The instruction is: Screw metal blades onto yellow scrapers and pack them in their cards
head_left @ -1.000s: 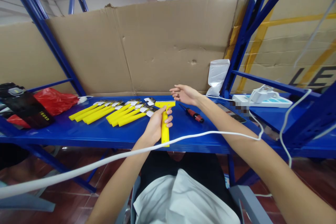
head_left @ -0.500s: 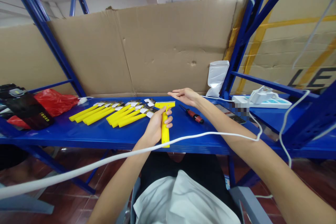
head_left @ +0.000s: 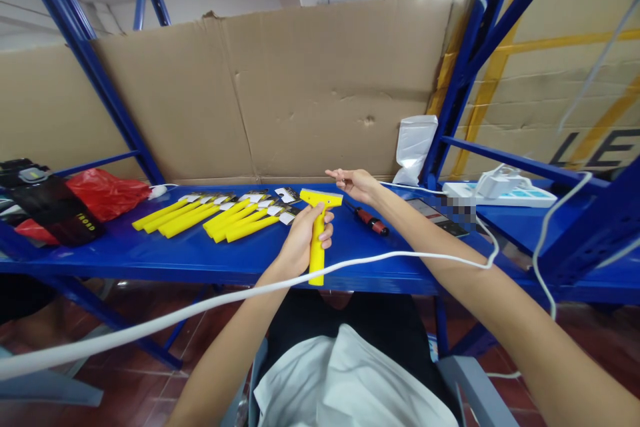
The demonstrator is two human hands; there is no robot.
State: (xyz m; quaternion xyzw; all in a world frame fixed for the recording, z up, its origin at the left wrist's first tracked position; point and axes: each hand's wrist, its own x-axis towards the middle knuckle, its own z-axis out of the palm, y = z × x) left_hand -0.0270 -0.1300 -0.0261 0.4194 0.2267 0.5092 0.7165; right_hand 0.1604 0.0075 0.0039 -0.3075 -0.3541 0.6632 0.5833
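My left hand (head_left: 301,235) is closed around the handle of a yellow scraper (head_left: 317,255), its T-shaped head pointing away from me and a thin pale blade edge along the top. To the right of that head, above the blue tabletop, is my right hand (head_left: 356,183), its fingers bent and drawn together. Anything between those fingertips is too small to make out. Below it lies a red and black screwdriver (head_left: 371,220). Several more yellow scrapers (head_left: 187,221) with black and white heads or labels lie in two slanted groups left of my left hand.
A white cable (head_left: 240,295) runs across in front of my forearms. A black bottle (head_left: 55,207) and red plastic bag (head_left: 113,192) stand at left. On the right are a phone (head_left: 435,215), a power strip (head_left: 530,195) and a blue upright (head_left: 463,67). Cardboard (head_left: 320,93) walls the back.
The scraper in my left hand has shifted slightly right and its head has turned, showing more of its face. My right hand's fingers, stretched out before, have bent together.
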